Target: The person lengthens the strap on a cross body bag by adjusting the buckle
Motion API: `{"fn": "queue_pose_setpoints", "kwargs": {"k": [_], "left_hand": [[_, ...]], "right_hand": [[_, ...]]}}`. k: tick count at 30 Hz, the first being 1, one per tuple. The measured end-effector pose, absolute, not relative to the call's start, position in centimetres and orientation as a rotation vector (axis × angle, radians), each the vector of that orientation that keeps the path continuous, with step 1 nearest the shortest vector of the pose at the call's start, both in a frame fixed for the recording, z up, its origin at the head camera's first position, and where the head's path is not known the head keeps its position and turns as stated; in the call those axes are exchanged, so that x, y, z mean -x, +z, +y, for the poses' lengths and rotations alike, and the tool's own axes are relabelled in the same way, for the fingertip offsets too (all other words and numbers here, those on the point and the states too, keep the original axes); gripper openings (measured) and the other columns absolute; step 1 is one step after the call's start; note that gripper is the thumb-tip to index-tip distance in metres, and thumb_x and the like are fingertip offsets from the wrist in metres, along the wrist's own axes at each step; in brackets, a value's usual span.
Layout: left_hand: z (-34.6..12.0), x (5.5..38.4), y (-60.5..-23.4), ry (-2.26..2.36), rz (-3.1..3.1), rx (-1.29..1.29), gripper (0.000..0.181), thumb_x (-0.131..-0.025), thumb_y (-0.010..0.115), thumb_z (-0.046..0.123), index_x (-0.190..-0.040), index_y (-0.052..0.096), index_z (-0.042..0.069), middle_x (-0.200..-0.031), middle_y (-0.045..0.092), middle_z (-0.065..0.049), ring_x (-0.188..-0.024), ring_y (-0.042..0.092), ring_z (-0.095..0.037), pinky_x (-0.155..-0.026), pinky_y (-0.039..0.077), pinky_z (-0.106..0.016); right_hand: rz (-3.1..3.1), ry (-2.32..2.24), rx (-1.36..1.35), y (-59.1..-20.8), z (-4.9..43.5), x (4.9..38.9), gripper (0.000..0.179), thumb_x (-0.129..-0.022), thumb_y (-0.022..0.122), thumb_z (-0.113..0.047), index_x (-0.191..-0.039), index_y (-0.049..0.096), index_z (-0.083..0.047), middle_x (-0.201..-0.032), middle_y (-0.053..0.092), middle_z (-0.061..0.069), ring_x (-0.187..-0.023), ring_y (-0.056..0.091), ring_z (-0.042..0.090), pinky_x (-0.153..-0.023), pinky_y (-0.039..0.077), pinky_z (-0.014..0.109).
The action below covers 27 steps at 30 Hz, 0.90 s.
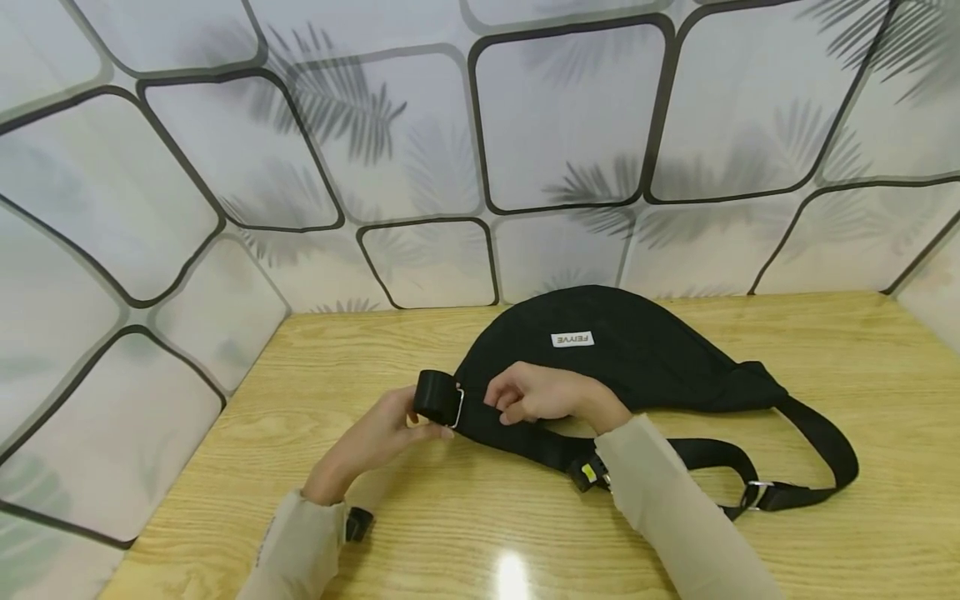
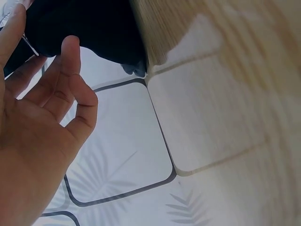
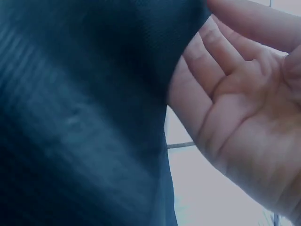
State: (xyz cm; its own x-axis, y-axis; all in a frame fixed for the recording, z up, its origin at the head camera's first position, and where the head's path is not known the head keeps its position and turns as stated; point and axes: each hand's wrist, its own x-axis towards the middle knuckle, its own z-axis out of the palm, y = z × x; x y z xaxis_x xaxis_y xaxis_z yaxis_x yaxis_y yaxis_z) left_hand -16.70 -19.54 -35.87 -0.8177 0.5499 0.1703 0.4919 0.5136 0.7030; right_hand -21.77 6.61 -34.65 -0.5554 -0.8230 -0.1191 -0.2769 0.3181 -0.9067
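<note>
A black waist bag (image 1: 615, 350) with a white label (image 1: 572, 339) lies on the table, its curved edge toward the wall. My left hand (image 1: 390, 429) is at the bag's left end, pinching the strap beside a metal ring (image 1: 460, 408), where black webbing (image 1: 435, 396) stands up in a loop. In the left wrist view the other fingers (image 2: 84, 108) are bent and free of the bag. Over the bag's left part hovers my right hand (image 1: 543, 392), fingers loosely bent and thumb apart. Black fabric (image 3: 94, 108) hides its fingertips in the right wrist view.
The bag's strap (image 1: 832, 442) curves round to the right and front, with a metal slide buckle (image 1: 759, 494) on it. Behind the wooden table (image 1: 465, 533) rises a wall covering (image 1: 570, 125) with leaf and frame patterns, continuing along the left side.
</note>
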Motion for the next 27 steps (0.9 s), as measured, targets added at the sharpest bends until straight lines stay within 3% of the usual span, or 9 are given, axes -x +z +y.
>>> {"fn": "queue_pose_setpoints", "kwargs": {"k": [5, 9, 14, 16, 20, 22, 25, 27], "left_hand": [[-19.5, 16.6, -35.9, 1.211, 2.659, -0.903, 0.017, -0.090, 0.079, 0.011, -0.101, 0.068, 0.003, -0.088, 0.066, 0.006, -0.081, 0.056, -0.009, -0.074, 0.046, -0.036], [-19.3, 16.5, -35.9, 1.220, 2.628, -0.915, 0.017, -0.090, 0.078, 0.009, -0.101, 0.067, 0.003, -0.089, 0.065, 0.003, -0.082, 0.056, -0.011, -0.074, 0.046, -0.034], [-19.2, 16.4, -35.8, 1.256, 2.562, -0.953, 0.038, -0.088, 0.079, 0.003, -0.122, 0.064, -0.006, -0.113, 0.068, -0.013, -0.093, 0.057, -0.016, -0.076, 0.048, -0.032], [-19.3, 16.4, -35.9, 1.273, 2.558, -0.953, 0.040, -0.088, 0.078, 0.000, -0.125, 0.064, -0.006, -0.115, 0.067, -0.013, -0.093, 0.057, -0.015, -0.077, 0.049, -0.031], [-19.4, 16.5, -35.9, 1.275, 2.574, -0.933, 0.017, -0.088, 0.075, -0.004, -0.104, 0.069, -0.002, -0.096, 0.067, -0.005, -0.085, 0.057, -0.012, -0.075, 0.050, -0.031], [-19.4, 16.5, -35.9, 1.254, 2.579, -0.924, 0.012, -0.090, 0.074, -0.003, -0.100, 0.069, 0.000, -0.090, 0.066, -0.002, -0.084, 0.058, -0.012, -0.076, 0.050, -0.032], [-19.4, 16.6, -35.8, 1.220, 2.588, -0.893, 0.014, -0.092, 0.073, 0.000, -0.106, 0.068, -0.002, -0.090, 0.067, -0.002, -0.085, 0.059, -0.011, -0.077, 0.050, -0.033], [-19.4, 16.5, -35.7, 1.204, 2.596, -0.874, 0.016, -0.093, 0.072, 0.001, -0.109, 0.068, -0.002, -0.091, 0.067, -0.001, -0.085, 0.059, -0.011, -0.078, 0.050, -0.034]], "right_hand": [[2.014, -1.279, 0.990, -35.1, 6.1, 21.8, 0.015, -0.093, 0.058, 0.012, -0.106, 0.064, 0.010, -0.061, 0.038, -0.006, -0.054, 0.032, 0.008, -0.059, 0.033, 0.024], [2.037, -1.359, 0.934, -35.3, 5.7, 21.5, 0.015, -0.094, 0.059, 0.012, -0.106, 0.065, 0.009, -0.068, 0.054, -0.003, -0.064, 0.046, 0.009, -0.069, 0.044, 0.025], [2.022, -1.433, 0.860, -35.3, 5.4, 21.2, 0.018, -0.095, 0.058, 0.012, -0.111, 0.065, 0.009, -0.084, 0.069, 0.005, -0.083, 0.062, 0.013, -0.085, 0.052, 0.030], [2.002, -1.455, 0.858, -35.4, 5.4, 21.1, 0.018, -0.095, 0.057, 0.012, -0.111, 0.064, 0.010, -0.083, 0.068, 0.005, -0.083, 0.062, 0.013, -0.086, 0.052, 0.031], [1.979, -1.483, 0.857, -35.4, 5.2, 21.0, 0.018, -0.094, 0.058, 0.011, -0.111, 0.063, 0.010, -0.076, 0.062, 0.000, -0.077, 0.057, 0.011, -0.082, 0.050, 0.027], [1.982, -1.486, 0.855, -35.4, 5.1, 21.0, 0.019, -0.095, 0.059, 0.010, -0.114, 0.062, 0.009, -0.072, 0.056, -0.002, -0.070, 0.050, 0.011, -0.076, 0.046, 0.026], [2.023, -1.454, 0.902, -35.1, 4.9, 20.8, 0.028, -0.094, 0.065, 0.005, -0.121, 0.058, 0.009, -0.071, 0.047, -0.003, -0.068, 0.043, 0.013, -0.073, 0.043, 0.028], [2.085, -1.408, 0.953, -35.0, 4.6, 20.6, 0.037, -0.093, 0.071, -0.001, -0.126, 0.056, 0.007, -0.074, 0.049, -0.002, -0.073, 0.045, 0.014, -0.077, 0.044, 0.030]]}}
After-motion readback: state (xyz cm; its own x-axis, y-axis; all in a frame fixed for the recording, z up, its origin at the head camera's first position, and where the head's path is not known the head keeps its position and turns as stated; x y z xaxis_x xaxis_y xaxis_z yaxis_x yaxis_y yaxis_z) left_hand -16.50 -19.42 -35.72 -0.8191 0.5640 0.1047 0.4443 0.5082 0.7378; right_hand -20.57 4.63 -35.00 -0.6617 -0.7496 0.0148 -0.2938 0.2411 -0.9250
